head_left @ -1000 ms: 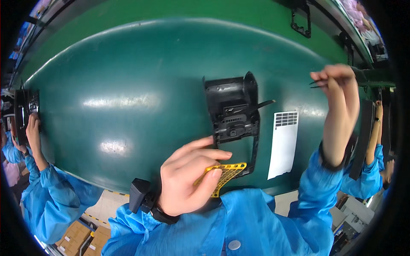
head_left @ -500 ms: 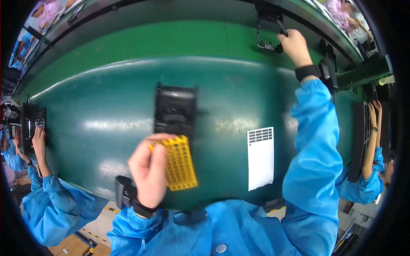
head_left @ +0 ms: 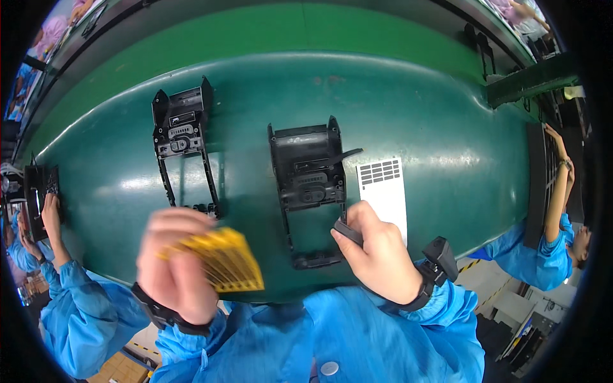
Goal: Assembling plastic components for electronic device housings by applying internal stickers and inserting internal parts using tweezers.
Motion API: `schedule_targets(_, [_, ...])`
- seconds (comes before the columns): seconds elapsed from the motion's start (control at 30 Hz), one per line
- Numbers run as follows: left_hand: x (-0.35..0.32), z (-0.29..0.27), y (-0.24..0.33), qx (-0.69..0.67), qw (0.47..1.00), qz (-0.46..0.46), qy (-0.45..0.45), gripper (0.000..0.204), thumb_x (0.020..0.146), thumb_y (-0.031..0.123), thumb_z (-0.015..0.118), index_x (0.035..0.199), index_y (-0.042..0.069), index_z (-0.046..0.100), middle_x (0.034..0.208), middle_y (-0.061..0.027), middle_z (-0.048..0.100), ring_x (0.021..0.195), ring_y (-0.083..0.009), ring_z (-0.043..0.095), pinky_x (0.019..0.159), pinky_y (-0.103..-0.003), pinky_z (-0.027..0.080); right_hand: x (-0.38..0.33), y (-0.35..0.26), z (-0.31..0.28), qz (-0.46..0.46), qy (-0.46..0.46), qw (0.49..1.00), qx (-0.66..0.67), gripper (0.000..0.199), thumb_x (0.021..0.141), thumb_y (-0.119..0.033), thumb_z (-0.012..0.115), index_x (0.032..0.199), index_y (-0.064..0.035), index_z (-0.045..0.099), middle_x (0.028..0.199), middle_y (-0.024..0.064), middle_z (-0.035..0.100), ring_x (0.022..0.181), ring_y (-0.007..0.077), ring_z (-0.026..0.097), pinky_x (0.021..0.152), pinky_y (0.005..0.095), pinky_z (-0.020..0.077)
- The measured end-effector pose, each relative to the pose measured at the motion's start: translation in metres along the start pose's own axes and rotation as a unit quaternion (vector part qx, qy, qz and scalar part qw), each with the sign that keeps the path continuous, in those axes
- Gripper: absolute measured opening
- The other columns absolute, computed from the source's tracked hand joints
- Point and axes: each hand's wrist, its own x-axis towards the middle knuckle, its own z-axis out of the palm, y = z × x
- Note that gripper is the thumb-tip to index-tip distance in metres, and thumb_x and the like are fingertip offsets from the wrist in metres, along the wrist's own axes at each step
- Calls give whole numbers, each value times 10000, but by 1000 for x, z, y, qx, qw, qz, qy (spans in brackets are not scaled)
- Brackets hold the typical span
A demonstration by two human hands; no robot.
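Observation:
My left hand [head_left: 175,258], smeared by motion, is closed on a yellow sheet [head_left: 227,258] with rows of dark marks. Just beyond it lies a black plastic frame [head_left: 182,127] with two long thin legs. A second, similar black frame [head_left: 310,166] rests mid-table, and a thin black arm sticks out on its right side. At that frame's lower right corner, my right hand [head_left: 383,255] pinches a dark bar-like part of it between thumb and fingers. Partly behind this hand is a white sheet [head_left: 386,198] with black rectangles along its top.
The green table [head_left: 255,83] curves across the view. A green metal beam [head_left: 533,80] juts in at the far right. Co-workers in blue sleeves work at the left [head_left: 89,313] and right [head_left: 549,255]. Black parts [head_left: 482,51] stand at the far right edge.
My right hand has come from the far edge to the near middle with a black frame. The other frame now lies farther left. My left hand has moved left, still holding the yellow sheet.

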Motion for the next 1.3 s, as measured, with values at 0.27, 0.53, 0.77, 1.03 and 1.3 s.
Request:
schedule_targets(0.27, [-14,81,28,13,910,148,-387,123,784,165,637,768,49,597,1089,-154,631,1089,-276,591,930,-436,449,9,33,-47,-91,192,958,193,418,986,-341,426,862,4,627,843,38,567,754,105,479,707,256,361])
schedule_targets(0.53, [-24,107,19,206,873,202,-392,122,766,158,596,788,42,563,1202,-180,577,1154,-335,533,1055,-459,371,9,45,-39,-22,103,935,338,139,936,-68,525,1013,22,597,919,66,594,818,130,580,733,253,468])
schedule_targets(0.77, [-23,111,15,221,867,210,-393,122,750,159,595,759,51,539,1205,-189,576,1155,-330,537,1044,-442,379,17,61,-32,-73,127,941,304,181,898,4,558,1072,48,581,1048,106,573,917,176,604,828,307,496])
schedule_targets(1.03, [-23,109,13,217,864,209,-403,111,763,157,594,763,52,557,1204,-178,586,1153,-316,540,1036,-421,379,17,61,-26,-65,143,941,299,190,889,29,566,1077,50,578,1042,113,581,918,179,608,814,293,500])
schedule_targets(1.3, [-23,110,13,216,865,209,-402,121,790,164,589,776,46,569,1209,-172,588,1153,-317,539,1033,-419,378,18,63,-28,-77,135,951,266,188,894,22,564,1080,50,575,1029,114,589,916,179,618,817,288,503])
